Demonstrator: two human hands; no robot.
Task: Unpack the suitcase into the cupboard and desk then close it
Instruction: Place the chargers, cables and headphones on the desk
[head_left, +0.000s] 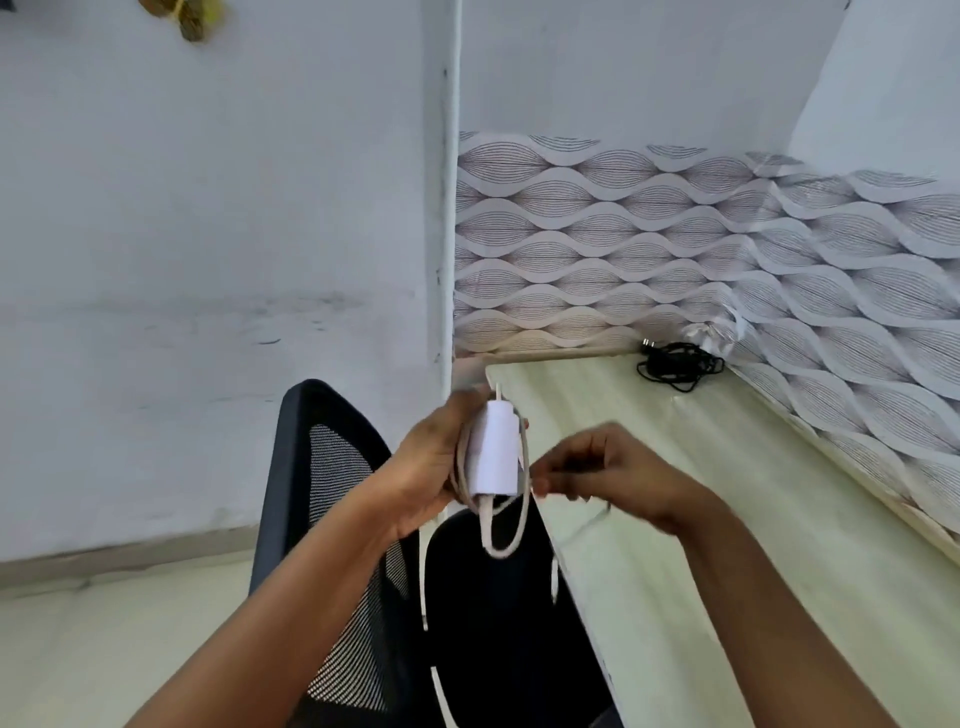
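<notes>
Charger (493, 452), a white adapter block with its white cable (511, 525) wound around it, sits upright in the person's left hand (431, 467), whose grip is closed around block and coils together, just off the near-left corner of the pale counter (727, 493) and above the black mesh chair (363, 545). At three o'clock of the block, the right hand (608, 473) pinches the cable's loose end between thumb and fingertips, its grip closed on the cord. A loop of slack hangs at six o'clock below the block. The step in hand looks like tidying the cord before setting the charger down, so the person would do well to keep the left grip firm, draw the last turn snug without kinking it, and tuck the end under a coil. A clear spot lies at two o'clock on the counter, well short of the black cord (678, 366) bundled in the far corner. The suitcase is not in view.
</notes>
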